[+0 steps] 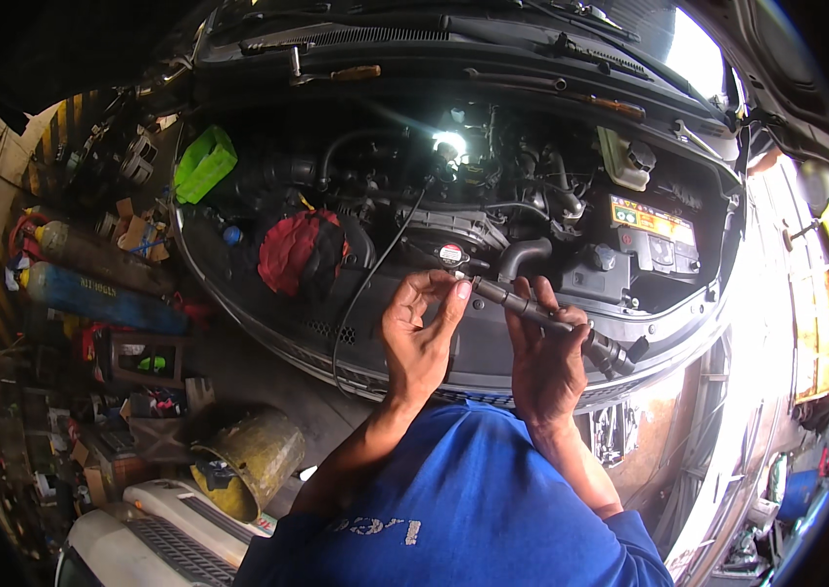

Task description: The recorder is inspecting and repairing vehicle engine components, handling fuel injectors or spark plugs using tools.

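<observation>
I hold a dark, long cylindrical engine part (613, 357), likely an injector, tilted over the front of the open engine bay. My left hand (424, 333) pinches its narrow upper-left tip between thumb and fingers. My right hand (549, 362) has its fingers curled round the body, with the wider connector end sticking out to the lower right. Behind the part are a black hose (527, 252) and a radiator cap (450, 252). A lit work lamp (449, 147) shines from the middle of the engine, and a black cable (370, 284) runs down past my left hand.
A green container (204, 166), crumpled red cloth (292, 249) and battery (649, 235) sit in the bay. Tools (356, 71) lie along the top edge, with a wrench (693, 137) at right. Gas cylinders (101, 293) are at left; a yellow drum (258, 460) is at lower left.
</observation>
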{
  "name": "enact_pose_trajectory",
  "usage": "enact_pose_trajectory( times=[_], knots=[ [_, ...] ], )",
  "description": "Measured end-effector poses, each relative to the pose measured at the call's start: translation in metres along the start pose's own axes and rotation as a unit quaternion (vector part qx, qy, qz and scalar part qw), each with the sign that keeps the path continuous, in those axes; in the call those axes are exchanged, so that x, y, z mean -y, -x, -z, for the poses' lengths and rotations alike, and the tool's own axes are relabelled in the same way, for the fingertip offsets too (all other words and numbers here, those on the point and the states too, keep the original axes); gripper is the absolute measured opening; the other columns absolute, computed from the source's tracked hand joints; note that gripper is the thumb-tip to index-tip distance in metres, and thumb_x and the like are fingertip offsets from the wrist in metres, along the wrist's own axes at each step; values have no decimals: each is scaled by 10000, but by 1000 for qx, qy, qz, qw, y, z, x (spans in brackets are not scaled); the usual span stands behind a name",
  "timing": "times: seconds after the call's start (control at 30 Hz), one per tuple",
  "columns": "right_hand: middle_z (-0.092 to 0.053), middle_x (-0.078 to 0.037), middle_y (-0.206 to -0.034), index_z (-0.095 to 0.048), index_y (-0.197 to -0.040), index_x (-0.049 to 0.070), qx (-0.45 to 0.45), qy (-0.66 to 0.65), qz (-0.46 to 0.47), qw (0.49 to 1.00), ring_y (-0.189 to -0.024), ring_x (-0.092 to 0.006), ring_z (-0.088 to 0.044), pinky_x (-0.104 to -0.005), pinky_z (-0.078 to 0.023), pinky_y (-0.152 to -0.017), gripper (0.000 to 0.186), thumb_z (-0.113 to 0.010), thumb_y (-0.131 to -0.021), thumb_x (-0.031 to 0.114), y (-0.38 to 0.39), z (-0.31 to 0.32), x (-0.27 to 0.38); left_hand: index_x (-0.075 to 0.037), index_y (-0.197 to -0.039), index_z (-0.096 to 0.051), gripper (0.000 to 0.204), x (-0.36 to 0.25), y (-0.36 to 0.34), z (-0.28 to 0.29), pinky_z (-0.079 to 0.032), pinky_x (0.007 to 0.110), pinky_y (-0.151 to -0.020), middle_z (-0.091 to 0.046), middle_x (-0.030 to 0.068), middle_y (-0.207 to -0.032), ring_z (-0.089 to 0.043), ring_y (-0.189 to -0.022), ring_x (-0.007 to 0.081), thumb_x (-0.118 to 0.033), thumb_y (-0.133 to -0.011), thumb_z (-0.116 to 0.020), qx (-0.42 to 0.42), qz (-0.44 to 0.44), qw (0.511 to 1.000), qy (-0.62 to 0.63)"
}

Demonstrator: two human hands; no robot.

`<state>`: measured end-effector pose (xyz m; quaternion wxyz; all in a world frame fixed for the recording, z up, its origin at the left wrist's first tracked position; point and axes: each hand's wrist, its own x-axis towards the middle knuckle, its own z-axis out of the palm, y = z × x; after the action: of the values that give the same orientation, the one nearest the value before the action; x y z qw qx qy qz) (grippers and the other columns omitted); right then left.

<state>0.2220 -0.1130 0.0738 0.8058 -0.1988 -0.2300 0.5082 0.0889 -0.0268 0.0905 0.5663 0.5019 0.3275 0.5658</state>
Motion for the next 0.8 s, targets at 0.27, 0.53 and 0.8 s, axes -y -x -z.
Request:
enact_pose_trajectory(
  times=[0.27, 0.53, 0.8],
  knots=[
    [-415, -192, -1611, -543, -1218, 181, 25, 38, 30, 999, -1550, -405, -291, -580, -274, -1250, 305, -484, -1095, 454, 1, 2, -1, 43, -1119, -679, 175, -4, -1, -2, -519, 230, -854, -730, 58, -982, -661, -888, 93, -73, -994, -721, -28, 58, 997, 37],
    [-429, -181, -1602, -551, -1202, 179, 37, 41, 38, 998, -1544, -400, -307, -571, -260, -1262, 303, -480, -1097, 454, 0, -1, -2, 22, -1116, -667, 132, 9, 0, -1, -516, 240, -866, -703, 33, -957, -644, -889, 89, -72, -1024, -673, -28, 53, 998, 8],
    [-529, -127, -1530, -591, -1198, 169, -71, -57, -38, 995, -1511, -387, -375, -554, -303, -1258, 358, -489, -1080, 491, 2, -7, 8, 22, -1083, -593, 136, 21, -9, 13, -509, 328, -863, -627, 112, -1033, -612, -951, 207, 4, -960, -649, 20, -229, 947, -223]
  ],
)
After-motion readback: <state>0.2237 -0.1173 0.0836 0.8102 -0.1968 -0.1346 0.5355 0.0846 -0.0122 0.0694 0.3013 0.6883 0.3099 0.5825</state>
